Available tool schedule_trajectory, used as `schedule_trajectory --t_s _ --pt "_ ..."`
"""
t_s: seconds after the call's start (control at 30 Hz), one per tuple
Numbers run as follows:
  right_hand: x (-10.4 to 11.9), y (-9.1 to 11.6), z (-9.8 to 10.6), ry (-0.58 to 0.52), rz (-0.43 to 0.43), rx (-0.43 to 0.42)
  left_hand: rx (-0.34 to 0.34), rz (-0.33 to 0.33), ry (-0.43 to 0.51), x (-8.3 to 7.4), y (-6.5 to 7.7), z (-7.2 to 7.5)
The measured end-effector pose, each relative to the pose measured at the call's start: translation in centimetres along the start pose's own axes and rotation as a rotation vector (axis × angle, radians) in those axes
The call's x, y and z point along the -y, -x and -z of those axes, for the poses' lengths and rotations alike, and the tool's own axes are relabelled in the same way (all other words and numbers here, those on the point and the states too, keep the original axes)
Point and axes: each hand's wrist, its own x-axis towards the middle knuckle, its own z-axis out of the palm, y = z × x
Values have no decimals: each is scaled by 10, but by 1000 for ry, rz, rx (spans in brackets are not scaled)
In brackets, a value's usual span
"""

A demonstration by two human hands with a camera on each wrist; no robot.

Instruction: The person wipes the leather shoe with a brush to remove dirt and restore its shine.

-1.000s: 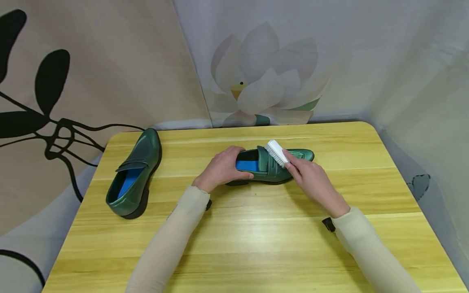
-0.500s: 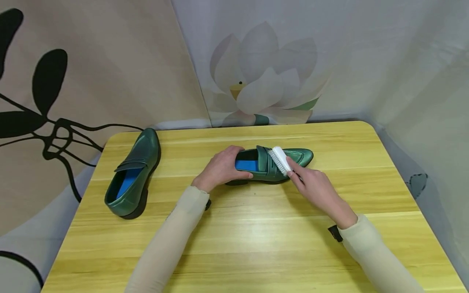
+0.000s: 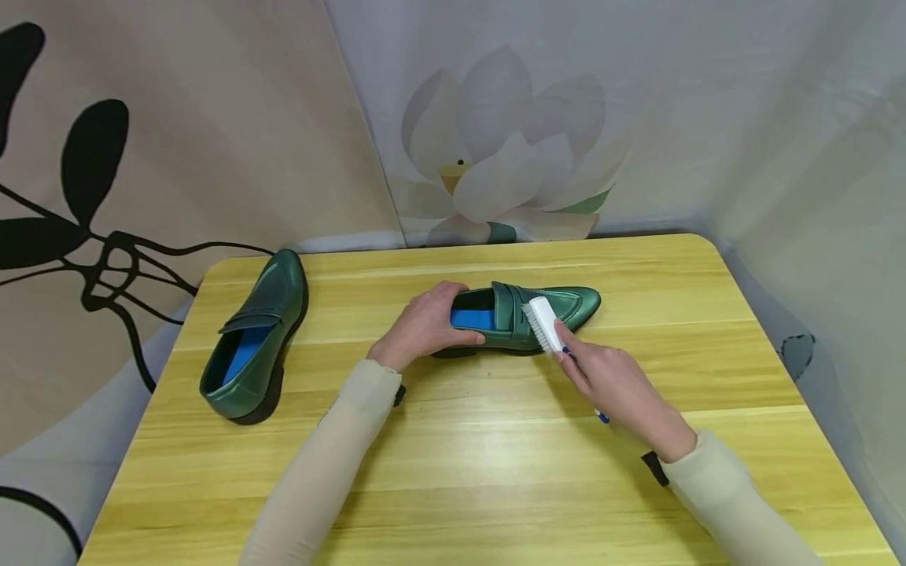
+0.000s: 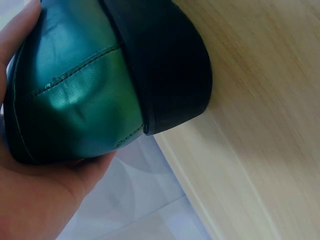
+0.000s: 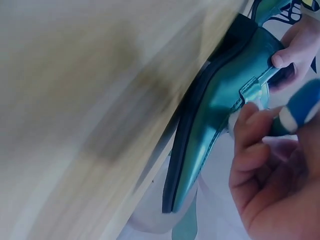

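Note:
A green loafer with a blue insole and black sole lies on the table, its toe to the right. My left hand grips it round the heel, thumb on the near side; the left wrist view shows the palm behind the loafer's back seam. My right hand holds a brush with a white head and a blue-and-white handle. Its bristles are at the near side of the loafer's upper, just ahead of the strap. In the right wrist view the fingers hide most of the brush head.
A second green loafer stands at the table's left, toe pointing to the back. The wooden table ends at a curtain printed with a pale flower. Dark leaf shapes show on the cloth at the left.
My right hand has drawn the brush down and towards me, from the top of the loafer's strap to its near side. The left hand keeps its grip on the heel.

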Motion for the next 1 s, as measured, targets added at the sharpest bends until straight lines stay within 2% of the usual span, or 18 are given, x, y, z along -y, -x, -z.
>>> schedule_trajectory --t_s 0.17,0.3,0.47,0.73,0.83,1.0 --pt "2 -17 -2 -1 -33 -18 -5 0 7 0 0 -1" --pt "0 -22 -1 -14 -91 -15 -4 -1 5 -1 0 -1" --pt "-10 -20 4 -34 -164 5 -6 -4 4 -1 -1 0" --pt "-29 -11 16 -13 -219 3 -14 -3 8 0 -1 0" --pt "-35 -8 21 33 -240 -12 8 -3 8 0 -1 1" --pt "-39 -7 21 93 -259 -34 109 -9 34 2 0 12"
